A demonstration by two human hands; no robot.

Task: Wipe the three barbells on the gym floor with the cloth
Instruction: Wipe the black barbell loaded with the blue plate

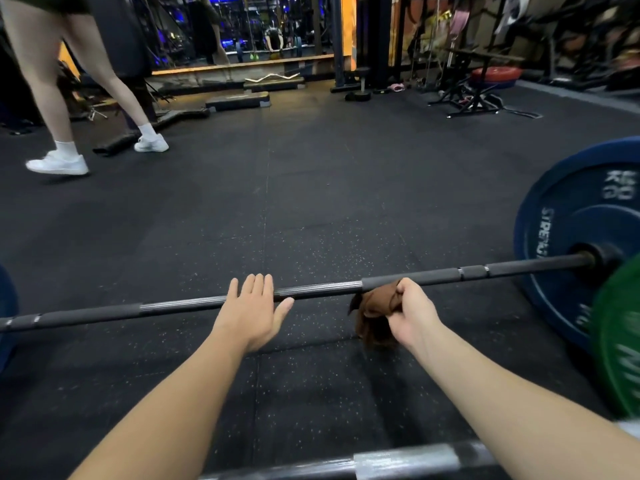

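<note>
A black barbell (433, 276) lies across the dark rubber floor, with a blue plate (568, 216) on its right end. My left hand (254, 311) rests flat over the middle of the bar, fingers straight and apart, holding nothing. My right hand (412, 315) is closed on a brown cloth (372, 310) bunched against the underside of the bar, just right of centre. A second barbell (398, 462) with a silver sleeve runs along the bottom edge, and its green plate (620, 341) shows at the right. Only these two bars are plainly visible near me.
A person in white sneakers (57, 162) walks at the far left. Step platforms (239, 100) and a curl bar (272, 77) lie by the mirror wall. A black rack (478, 98) and a red plate (497, 73) stand at the back right. Part of a blue plate (7, 306) shows at the left edge.
</note>
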